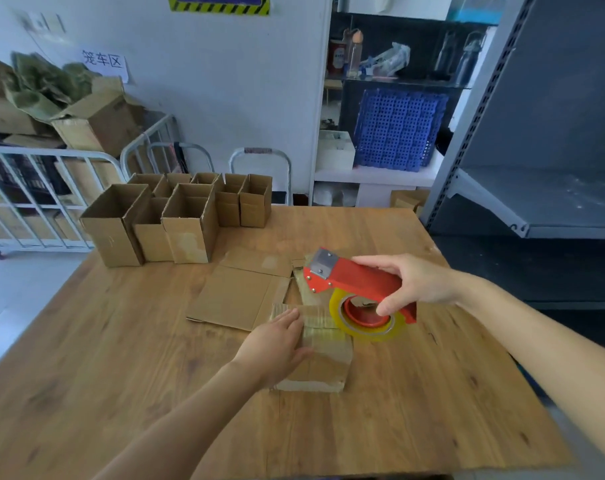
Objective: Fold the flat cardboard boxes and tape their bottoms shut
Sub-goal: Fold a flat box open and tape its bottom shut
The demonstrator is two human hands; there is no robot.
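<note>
A small folded cardboard box stands bottom-up near the middle of the wooden table, with tape across its top face. My left hand lies flat on the box's left side, fingers straight. My right hand grips the handle of a red tape dispenser holding a yellowish tape roll, held just above the box's far right corner. Flat cardboard blanks lie behind the box.
Several assembled open boxes stand in rows at the table's far left. A grey metal shelf rises at the right. White metal carts with cartons stand beyond the table's left edge, and a blue crate sits at the back.
</note>
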